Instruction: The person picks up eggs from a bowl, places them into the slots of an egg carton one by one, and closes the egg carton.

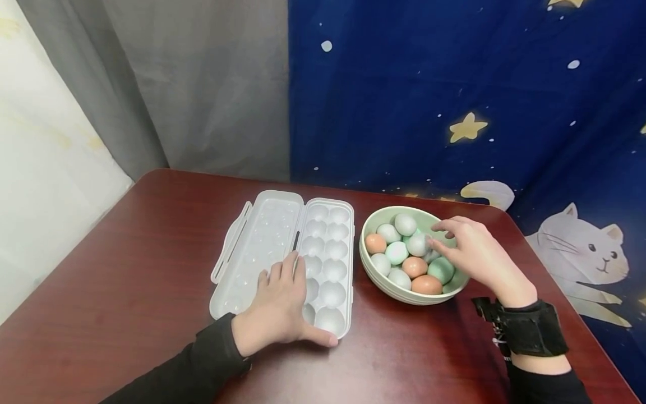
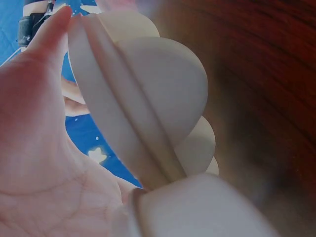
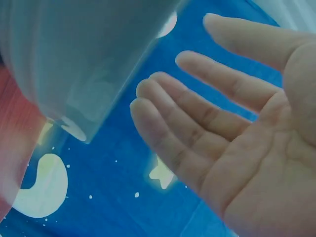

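Note:
A white plastic egg box (image 1: 350, 264) lies unfolded on the table, its rows of round cups bare and its lid (image 1: 267, 235) laid back to the left. My left hand (image 1: 282, 306) rests over the near end, fingers spread across the hinge side and thumb at the front corner. To the right stands a pale green bowl (image 1: 398, 292) filled with white, brown and greenish eggs. My right hand (image 1: 476, 255) hovers over the bowl's right side, fingertips close to a white egg (image 1: 418, 244). In the right wrist view, its fingers (image 3: 192, 138) are loosely extended with nothing between them.
The dark red wooden table (image 1: 126, 269) runs back to a grey curtain (image 1: 217, 90) and a blue curtain (image 1: 383, 112) with stars and a cat. A latch flap (image 1: 231, 241) sticks out along the lid's left edge. A white wall (image 1: 45, 168) is at the left.

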{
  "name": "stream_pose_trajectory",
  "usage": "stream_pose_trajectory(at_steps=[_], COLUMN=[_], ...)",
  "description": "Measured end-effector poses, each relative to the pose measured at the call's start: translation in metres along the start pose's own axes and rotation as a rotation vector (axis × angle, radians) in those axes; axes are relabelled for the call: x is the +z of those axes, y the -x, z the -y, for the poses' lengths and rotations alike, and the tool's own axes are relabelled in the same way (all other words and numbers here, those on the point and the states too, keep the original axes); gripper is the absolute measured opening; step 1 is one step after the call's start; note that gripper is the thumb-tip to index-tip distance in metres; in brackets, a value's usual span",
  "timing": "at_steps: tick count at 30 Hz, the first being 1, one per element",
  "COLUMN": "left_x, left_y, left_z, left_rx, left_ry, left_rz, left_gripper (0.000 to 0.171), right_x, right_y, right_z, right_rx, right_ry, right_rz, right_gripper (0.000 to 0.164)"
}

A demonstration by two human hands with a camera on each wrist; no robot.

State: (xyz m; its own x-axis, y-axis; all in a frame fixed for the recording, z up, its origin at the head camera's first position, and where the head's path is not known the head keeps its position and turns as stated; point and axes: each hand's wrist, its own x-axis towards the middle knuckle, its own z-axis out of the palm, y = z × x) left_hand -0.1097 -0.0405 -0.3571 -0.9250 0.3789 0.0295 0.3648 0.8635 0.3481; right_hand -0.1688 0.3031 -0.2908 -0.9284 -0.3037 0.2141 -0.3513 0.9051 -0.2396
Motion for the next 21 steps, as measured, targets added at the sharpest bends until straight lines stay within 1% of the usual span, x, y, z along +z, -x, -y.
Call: stream_pose_trajectory(at_steps=[3, 5, 10, 15, 19, 21], left_x=[0.000, 0.000, 0.004, 0.003, 0.001, 0.001], left_y=[0.000, 0.001, 0.004, 0.004, 0.003, 0.002], left_z=[-0.001, -0.001, 0.000, 0.001, 0.001, 0.000], left_rx=[-0.003, -0.004, -0.004, -0.001, 0.002, 0.003], left_ry=[-0.016, -0.018, -0.012, -0.008, -0.001, -0.003], left_rz=[0.005, 0.006, -0.004, -0.009, 0.002, 0.001], left_gripper=[0.148, 0.149, 0.151, 0.149, 0.148, 0.148], right_x=[0.004, 0.007, 0.010, 0.015, 0.018, 0.020], right_y=[0.000, 0.001, 0.000, -0.003, -0.004, -0.005], right_z=[0.001, 0.002, 0.005, 0.002, -0.001, -0.002], right_rx=[-0.035, -0.034, 0.015, 0.019, 0.083, 0.108], right_ry=[0.020, 0.032, 0.047, -0.004, -0.048, -0.052], right_rz=[-0.013, -0.014, 0.034, 0.056, 0.079, 0.085], right_gripper=[0.030, 0.031, 0.037, 0.040, 0.048, 0.052])
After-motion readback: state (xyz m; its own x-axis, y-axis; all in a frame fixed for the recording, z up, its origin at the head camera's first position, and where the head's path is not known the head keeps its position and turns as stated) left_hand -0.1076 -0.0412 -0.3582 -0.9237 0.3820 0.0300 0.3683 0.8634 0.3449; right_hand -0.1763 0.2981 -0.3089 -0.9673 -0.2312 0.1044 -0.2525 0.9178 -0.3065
